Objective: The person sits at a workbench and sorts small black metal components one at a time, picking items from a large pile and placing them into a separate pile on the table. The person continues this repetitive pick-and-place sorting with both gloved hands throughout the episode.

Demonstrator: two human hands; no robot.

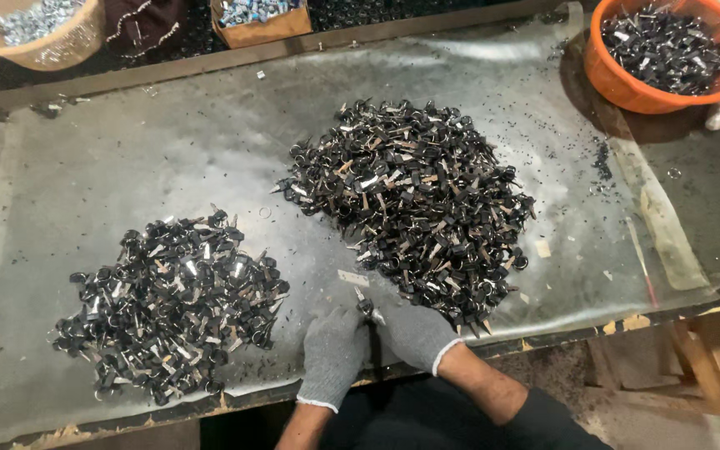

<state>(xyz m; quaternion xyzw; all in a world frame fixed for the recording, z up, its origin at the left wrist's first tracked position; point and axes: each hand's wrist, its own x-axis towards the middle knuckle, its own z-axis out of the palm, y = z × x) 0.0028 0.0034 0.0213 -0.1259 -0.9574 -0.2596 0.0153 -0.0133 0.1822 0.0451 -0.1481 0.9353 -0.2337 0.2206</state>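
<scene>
Gloved left hand [332, 354] and right hand [414, 333], each grip narrow, pinched together on one small black part [366, 307].

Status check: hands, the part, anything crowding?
Both gloved hands, left hand and right hand, pinch one small black part. Large pile touching right; small pile left.

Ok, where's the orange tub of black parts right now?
In the head view, the orange tub sits at the table's far right corner, beyond the larger pile of black parts, well away from both gloved hands.
</scene>
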